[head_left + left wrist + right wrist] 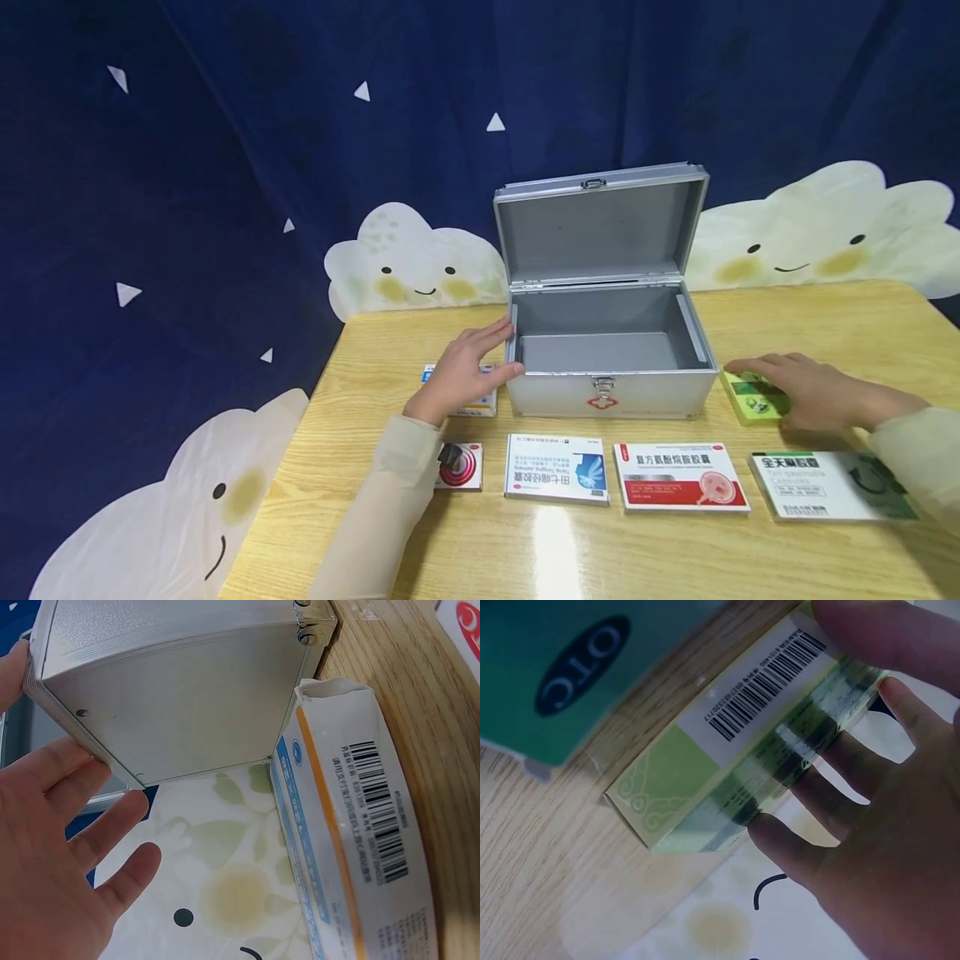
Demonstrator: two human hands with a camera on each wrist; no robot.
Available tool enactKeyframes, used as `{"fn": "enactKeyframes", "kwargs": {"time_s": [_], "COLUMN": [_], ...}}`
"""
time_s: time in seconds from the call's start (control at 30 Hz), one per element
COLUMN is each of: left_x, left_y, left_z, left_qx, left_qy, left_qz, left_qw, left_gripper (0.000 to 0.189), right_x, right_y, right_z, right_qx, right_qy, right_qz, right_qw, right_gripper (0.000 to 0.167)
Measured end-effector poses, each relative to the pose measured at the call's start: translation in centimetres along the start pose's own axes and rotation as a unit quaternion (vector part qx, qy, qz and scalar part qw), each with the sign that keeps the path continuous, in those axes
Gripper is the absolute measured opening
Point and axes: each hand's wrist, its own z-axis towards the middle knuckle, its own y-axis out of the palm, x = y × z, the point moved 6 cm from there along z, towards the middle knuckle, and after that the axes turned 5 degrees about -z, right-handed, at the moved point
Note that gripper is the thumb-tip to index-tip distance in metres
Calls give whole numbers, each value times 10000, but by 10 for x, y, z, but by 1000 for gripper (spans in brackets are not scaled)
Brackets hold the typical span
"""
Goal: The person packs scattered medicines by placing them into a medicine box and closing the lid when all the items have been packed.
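A silver metal first-aid case (615, 394) stands on the table with its lid raised and its inside bare. My left hand (468, 375) is at the case's left rim, fingers spread; in the left wrist view, fingertips touch the edge. Below that hand lies a white medicine box with blue and orange stripes (360, 825), partly hidden by it in the head view. To the right of the case, my right hand (821, 392) grips a green medicine box (753, 408), fingertips against one long face and thumb toward the other side in the right wrist view.
Along the front lie a box with red rings (468, 467), a white-and-blue box (555, 468), a red-and-white box (681, 477) and a white-and-green box (817, 487), partly under the right sleeve. A dark blue curtain with cloud shapes (420, 267) hangs behind the table.
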Motion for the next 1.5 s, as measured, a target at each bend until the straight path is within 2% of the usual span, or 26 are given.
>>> {"fn": "enactKeyframes", "kwargs": {"time_s": [0.6, 0.8, 1.0, 1.3, 1.5], "left_x": [-1, -3, -3, -5, -1], "left_y": [1, 2, 1, 3, 0], "left_z": [-1, -3, -1, -1, -1], "left_qx": [-37, -115, -233, -274, -279], "left_qy": [15, -114, -179, -234, -225], "left_qz": [-355, -356, -655, -573, -549], "left_qw": [9994, 9992, 9974, 9977, 9978], "left_gripper": [70, 70, 71, 72, 72], "right_x": [0, -1, 0, 0, -4], "right_y": [-4, -5, -9, -13, -22], "right_z": [2, 1, 1, 0, -2], "right_qx": [76, 50, 164, 226, 402], "right_qy": [-157, -210, -288, -195, -296], "right_qz": [-228, -109, -178, -256, -272], "right_qw": [9996, 9997, 9993, 9992, 9984], "right_gripper": [96, 96, 98, 96, 96]}}
